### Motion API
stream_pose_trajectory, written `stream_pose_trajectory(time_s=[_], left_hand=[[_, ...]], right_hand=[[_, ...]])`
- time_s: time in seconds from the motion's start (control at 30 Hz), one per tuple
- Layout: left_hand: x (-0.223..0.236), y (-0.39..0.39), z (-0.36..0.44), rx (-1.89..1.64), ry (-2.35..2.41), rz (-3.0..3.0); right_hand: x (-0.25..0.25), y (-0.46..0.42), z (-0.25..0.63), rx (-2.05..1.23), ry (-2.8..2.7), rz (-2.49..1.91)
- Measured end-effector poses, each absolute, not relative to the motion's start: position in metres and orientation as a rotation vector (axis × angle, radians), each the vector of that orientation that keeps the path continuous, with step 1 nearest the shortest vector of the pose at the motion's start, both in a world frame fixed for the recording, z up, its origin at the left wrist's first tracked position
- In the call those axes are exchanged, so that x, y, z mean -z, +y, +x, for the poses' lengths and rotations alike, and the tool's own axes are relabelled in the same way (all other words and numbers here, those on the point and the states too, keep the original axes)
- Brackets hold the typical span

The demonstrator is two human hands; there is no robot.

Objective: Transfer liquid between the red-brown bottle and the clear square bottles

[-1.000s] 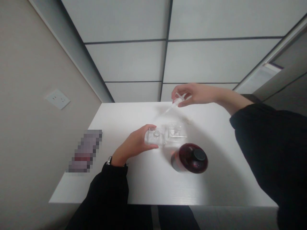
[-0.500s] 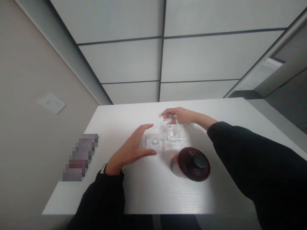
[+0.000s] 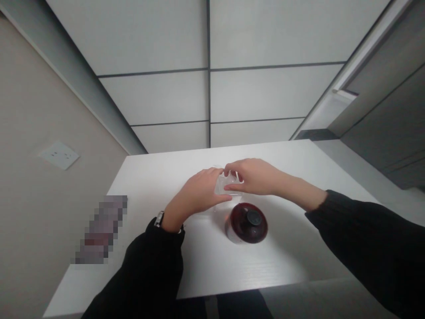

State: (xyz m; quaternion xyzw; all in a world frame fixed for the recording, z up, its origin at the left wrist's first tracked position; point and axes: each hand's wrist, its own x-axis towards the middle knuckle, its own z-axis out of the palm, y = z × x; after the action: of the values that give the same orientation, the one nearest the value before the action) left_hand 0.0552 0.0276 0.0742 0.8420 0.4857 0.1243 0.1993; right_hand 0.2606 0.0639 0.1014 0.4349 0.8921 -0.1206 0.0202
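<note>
My left hand [image 3: 199,191] reaches in from the left, thumb and fingers curved around the near side of a clear plastic container [image 3: 229,180]. From the right, my right hand [image 3: 257,176] has its bent fingers and thumb on the same clear plastic. The two hands nearly meet at their fingertips. My fingers cover much of the container, so its full shape is hidden. Just nearer to me stands a dark red rounded pot-like vessel [image 3: 239,221] with a black knob on top; neither hand touches it.
The white table [image 3: 206,266] runs up to white panelled doors [image 3: 166,99]. At its left edge lies a pixelated flat object [image 3: 102,230]. A wall socket [image 3: 59,155] is on the left wall.
My right hand has come down and left to the clear plastic, and my left hand has moved right to meet it. The camera view has shifted slightly.
</note>
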Motion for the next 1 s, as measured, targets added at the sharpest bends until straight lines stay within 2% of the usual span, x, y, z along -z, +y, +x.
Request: stream_pose_trajectory(time_s=[0.13,0.27,0.4,0.57,0.8,0.87,1.0], left_hand=[[-0.077,0.028,0.073,-0.080,1.422,2.469],[-0.076,0.024,0.077,-0.037,1.493,2.476],[-0.076,0.022,0.074,-0.101,1.451,2.422],[-0.066,0.022,0.069,-0.333,1.469,2.370],[-0.063,0.022,0.069,-0.299,1.500,2.304],[-0.065,0.021,0.070,-0.264,1.517,2.297],[-0.067,0.021,0.072,-0.239,1.534,2.298]], right_hand=[[-0.097,0.062,0.256,0.294,2.768,1.266],[-0.099,0.063,0.260,0.325,2.826,1.022],[-0.102,0.061,0.267,0.313,2.881,0.905],[-0.097,0.049,0.270,0.365,2.910,1.128],[-0.093,0.049,0.266,0.555,2.985,1.201],[-0.096,0.051,0.265,0.582,2.973,1.093],[-0.106,0.054,0.262,0.298,2.854,1.118]])
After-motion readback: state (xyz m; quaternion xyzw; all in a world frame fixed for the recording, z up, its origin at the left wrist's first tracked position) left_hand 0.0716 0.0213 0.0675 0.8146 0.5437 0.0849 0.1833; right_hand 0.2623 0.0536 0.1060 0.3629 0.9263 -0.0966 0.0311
